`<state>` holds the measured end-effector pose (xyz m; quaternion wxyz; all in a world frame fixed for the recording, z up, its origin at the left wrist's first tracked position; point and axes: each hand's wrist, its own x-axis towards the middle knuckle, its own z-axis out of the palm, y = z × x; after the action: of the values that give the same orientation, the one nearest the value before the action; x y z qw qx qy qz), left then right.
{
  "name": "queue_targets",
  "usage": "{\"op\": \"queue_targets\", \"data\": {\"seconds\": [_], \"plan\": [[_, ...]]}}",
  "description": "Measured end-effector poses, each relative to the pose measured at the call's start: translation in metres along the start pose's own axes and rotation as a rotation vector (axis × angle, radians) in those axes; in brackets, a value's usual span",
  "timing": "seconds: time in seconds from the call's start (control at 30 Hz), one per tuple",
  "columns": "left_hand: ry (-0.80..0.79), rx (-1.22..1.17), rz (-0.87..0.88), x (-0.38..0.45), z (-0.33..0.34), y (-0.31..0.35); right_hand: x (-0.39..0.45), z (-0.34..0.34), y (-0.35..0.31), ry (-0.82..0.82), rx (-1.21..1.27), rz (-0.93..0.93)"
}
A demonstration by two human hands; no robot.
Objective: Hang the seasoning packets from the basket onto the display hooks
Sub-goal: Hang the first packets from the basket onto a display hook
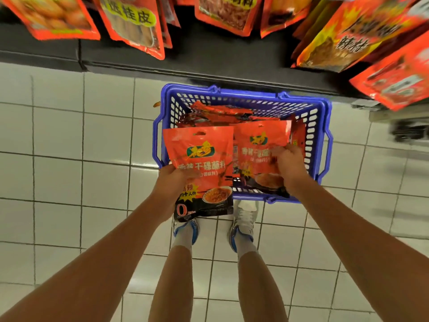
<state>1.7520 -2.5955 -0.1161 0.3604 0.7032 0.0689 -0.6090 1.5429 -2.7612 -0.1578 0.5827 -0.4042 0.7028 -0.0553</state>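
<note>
Floor: glossy white square ceramic tiles [58, 177] with dark grout lines, showing soft reflections of overhead light. A small orange scrap [157, 104] lies on the tiles at the far left. At the far edge of the floor runs the dark grey base plinth of the shelving unit [209, 59], with a vertical seam at left. Near centre stand two white sneakers with blue trim [243, 223], worn with pale grey socks [183, 239]; the bare lower legs [173, 282] are upright and apart.
</note>
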Motion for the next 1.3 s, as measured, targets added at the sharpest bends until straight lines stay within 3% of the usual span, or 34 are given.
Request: {"op": "queue_targets", "data": {"seconds": [0.1,0.23,0.37,0.53,0.87,1.07,1.3], "plan": [[-0.041,-0.023,0.034,-0.037,0.014,0.024,-0.046,-0.019,-0.038,-0.09,0.313,0.228],[-0.042,-0.017,0.099,-0.098,0.029,0.07,-0.107,-0.041,-0.095,-0.259,0.35,0.206],[-0.056,-0.019,0.184,-0.177,0.036,0.121,-0.182,-0.065,-0.163,-0.366,0.264,-0.005],[-0.046,-0.019,0.351,-0.303,0.033,0.198,-0.29,-0.117,-0.258,-0.265,0.253,-0.273],[0.01,-0.138,0.849,-0.522,0.015,0.347,-0.482,-0.187,-0.45,-0.235,0.354,-0.83],[-0.026,-0.223,1.076,-0.599,-0.021,0.417,-0.56,-0.191,-0.537,-0.178,0.381,-1.027],[-0.116,-0.301,1.231,-0.653,-0.075,0.49,-0.628,-0.149,-0.614,-0.026,0.41,-1.27]]}}
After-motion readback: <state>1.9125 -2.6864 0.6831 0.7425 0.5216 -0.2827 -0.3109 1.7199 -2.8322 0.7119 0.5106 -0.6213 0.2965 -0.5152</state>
